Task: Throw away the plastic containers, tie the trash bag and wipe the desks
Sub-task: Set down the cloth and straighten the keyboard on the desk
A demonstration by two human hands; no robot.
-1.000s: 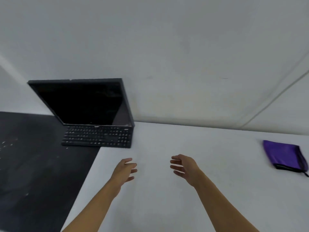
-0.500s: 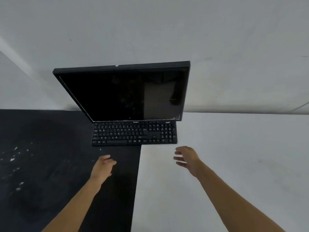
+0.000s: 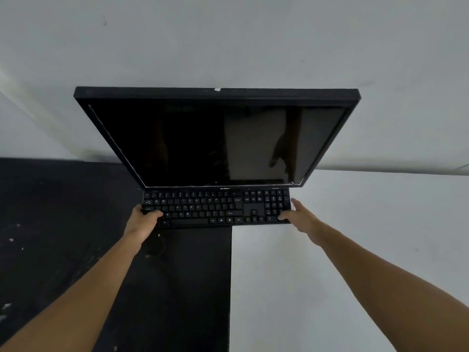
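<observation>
A black keyboard (image 3: 215, 209) lies across the seam between a black desk (image 3: 63, 224) and a white desk (image 3: 368, 219), just in front of a dark monitor (image 3: 203, 138). My left hand (image 3: 143, 222) grips the keyboard's left end, thumb laid over the keys. At the right end my right hand (image 3: 300, 217) holds it with the thumb on the keys and the fingers along the side edge. No plastic containers, trash bag or cloth are in view.
The monitor leans forward over the back of the keyboard, against a pale wall (image 3: 228, 41). White specks and smudges dot the black desk's left part (image 3: 12, 240).
The view swung left and closer to the monitor; the purple pouch left the frame. Both hands reached forward from above the desks and took hold of the keyboard's ends.
</observation>
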